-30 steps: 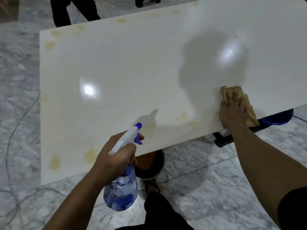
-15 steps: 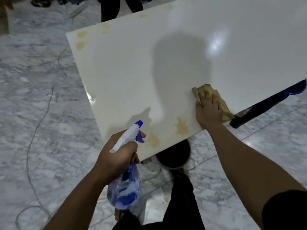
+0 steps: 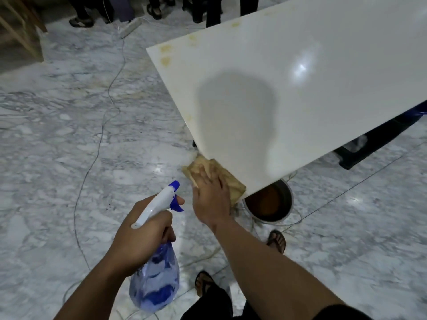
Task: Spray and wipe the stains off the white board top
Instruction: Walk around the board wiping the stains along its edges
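The white board top point(image 3: 300, 93) lies flat and raised above the marble floor point(image 3: 69, 146), with its long axis running from the near corner at lower centre toward the upper right of the head view, out of frame. Yellowish stains point(image 3: 166, 54) sit near its far left corner and along the far edge; another faint one marks the left edge. The right hand point(image 3: 211, 197) lies flat with extended fingers on a tan cloth point(image 3: 208, 172), pressing it onto the near corner of the board, where part of the cloth overhangs the edge. The left hand point(image 3: 144, 236) grips the neck of a spray bottle point(image 3: 154, 273), index finger on the blue trigger. The bottle hangs roughly upright beside the board, off its surface, and its blue nozzle points up and to the right, toward the near corner. The translucent body carries a blue printed pattern; no lettering can be read. How much liquid it holds cannot be determined. A round tin point(image 3: 269, 202) stands on the floor under the near edge and shows brown contents. A thin cable point(image 3: 101, 125) trails across the floor. Sandalled feet point(image 3: 277, 240) appear below the arms.
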